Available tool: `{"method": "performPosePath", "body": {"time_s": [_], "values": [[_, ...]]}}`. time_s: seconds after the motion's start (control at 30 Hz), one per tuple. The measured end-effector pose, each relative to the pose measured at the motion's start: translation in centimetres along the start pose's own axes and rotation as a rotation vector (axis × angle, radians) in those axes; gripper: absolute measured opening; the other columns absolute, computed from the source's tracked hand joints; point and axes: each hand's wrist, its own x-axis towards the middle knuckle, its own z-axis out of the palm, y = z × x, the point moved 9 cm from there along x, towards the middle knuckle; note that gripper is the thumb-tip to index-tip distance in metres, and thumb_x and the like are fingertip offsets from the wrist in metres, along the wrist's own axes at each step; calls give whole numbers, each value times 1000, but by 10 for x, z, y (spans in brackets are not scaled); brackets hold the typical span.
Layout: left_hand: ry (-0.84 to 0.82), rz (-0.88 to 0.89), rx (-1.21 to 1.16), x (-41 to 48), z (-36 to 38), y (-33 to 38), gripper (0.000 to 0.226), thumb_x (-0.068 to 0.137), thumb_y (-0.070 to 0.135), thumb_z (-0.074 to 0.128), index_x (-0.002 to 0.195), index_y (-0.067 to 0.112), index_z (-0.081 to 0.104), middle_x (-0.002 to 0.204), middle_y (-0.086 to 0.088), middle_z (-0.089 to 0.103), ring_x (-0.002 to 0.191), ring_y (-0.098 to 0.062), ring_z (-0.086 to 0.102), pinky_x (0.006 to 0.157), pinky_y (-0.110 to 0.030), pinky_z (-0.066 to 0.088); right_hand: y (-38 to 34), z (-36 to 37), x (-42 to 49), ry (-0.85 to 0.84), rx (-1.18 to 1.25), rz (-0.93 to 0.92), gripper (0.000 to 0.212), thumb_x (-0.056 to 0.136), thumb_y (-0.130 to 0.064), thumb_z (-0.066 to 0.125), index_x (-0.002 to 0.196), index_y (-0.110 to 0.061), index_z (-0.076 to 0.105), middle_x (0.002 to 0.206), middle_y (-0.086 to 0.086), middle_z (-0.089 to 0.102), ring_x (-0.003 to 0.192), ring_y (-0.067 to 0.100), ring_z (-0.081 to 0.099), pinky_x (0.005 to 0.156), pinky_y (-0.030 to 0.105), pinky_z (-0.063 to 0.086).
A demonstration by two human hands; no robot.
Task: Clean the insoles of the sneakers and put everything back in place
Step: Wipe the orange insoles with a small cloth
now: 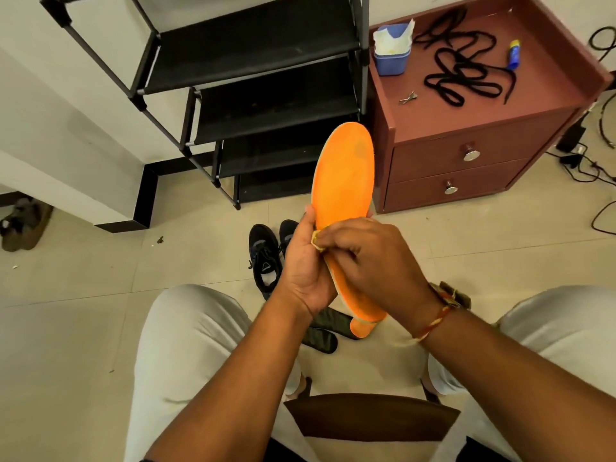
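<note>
1. a long orange foam insole (345, 181), raised just right of the black mesh sneakers (266, 255) on the floor, faces the person for wiping.
2. the left hand (305, 271) curls round its edge, bracing it.
3. the right hand (370, 258) pinches a small yellowish wipe (316, 240) against it.

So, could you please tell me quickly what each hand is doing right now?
Left hand: holding the orange insole by its edge.
Right hand: pinching a small yellowish piece against the insole.

Left hand (305, 268) and right hand (370, 258) curled, touching.
</note>
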Motion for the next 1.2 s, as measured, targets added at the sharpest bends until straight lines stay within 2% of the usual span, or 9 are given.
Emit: {"method": "performPosePath", "body": {"time_s": [0.17, 0.3, 0.43, 0.63, 0.77, 0.9, 1.03, 1.13, 1.2], "values": [[-3, -14, -37, 0, 0, -3, 70, 103, 59, 34, 130, 2, 63, 135, -21, 62, 128, -34, 58, 114, -47, 39, 1, 0, 2, -9, -34, -16, 20, 88, -12, 61, 100, -18, 77, 106, -4, 74, 99, 16, 67, 92, 34, 52], [-6, -48, 28, -3, 7, -18, 64, 102, 59, 33, 131, 10, 61, 130, -19, 66, 123, -35, 61, 107, -47, 44, 32, -30, 11, 142, -148, 46, 17, 93, -9, 62, 104, -11, 75, 107, 4, 74, 101, 23, 67, 93, 41, 53], [-12, -102, 124, -5, 7, -28, 67, 97, 65, 34, 127, 12, 62, 116, -20, 71, 98, -32, 60, 91, -42, 52, 59, -54, 14, 269, -144, 152, 16, 92, -7, 65, 103, -10, 76, 105, 6, 75, 99, 22, 68, 90, 43, 56], [-5, -28, 13, -3, 5, -7, 67, 102, 59, 35, 130, 5, 62, 132, -21, 64, 124, -32, 61, 107, -45, 46, 12, -13, 3, 55, 12, 55, 20, 90, -10, 64, 103, -19, 77, 107, -5, 74, 102, 10, 67, 94, 36, 53], [14, -12, -28, 0, 0, -3, 70, 101, 60, 36, 133, 2, 59, 135, -21, 62, 129, -33, 57, 109, -45, 43, 0, 0, 0, 6, -22, 2, 21, 89, -13, 60, 101, -19, 76, 106, -4, 74, 99, 17, 67, 90, 39, 53], [17, -22, 63, -1, 1, -11, 69, 101, 63, 32, 122, 9, 69, 124, -19, 68, 104, -32, 66, 92, -44, 52, 41, -40, 12, 172, -177, 103, 20, 91, -13, 60, 102, -7, 76, 102, 10, 75, 94, 29, 69, 85, 45, 58], [-11, -56, 115, -2, 6, -15, 75, 99, 67, 29, 114, 11, 77, 117, -17, 71, 87, -26, 65, 80, -38, 56, 64, -65, 12, 290, -183, 198, 18, 92, -12, 63, 101, -6, 77, 102, 10, 75, 95, 26, 70, 87, 44, 58], [25, -15, 79, -3, 4, -9, 71, 101, 64, 30, 131, 8, 63, 125, -19, 68, 106, -31, 69, 93, -44, 53, 25, -38, 4, 182, -121, 93, 17, 92, -10, 64, 104, -11, 76, 106, 5, 75, 99, 21, 68, 90, 39, 56], [36, 4, 32, -3, 2, -7, 70, 102, 62, 31, 124, 8, 69, 130, -19, 66, 120, -33, 64, 102, -46, 48, -1, -18, -1, 91, -65, 27, 19, 92, -13, 61, 104, -15, 76, 108, 0, 74, 101, 17, 67, 92, 34, 53]]}}
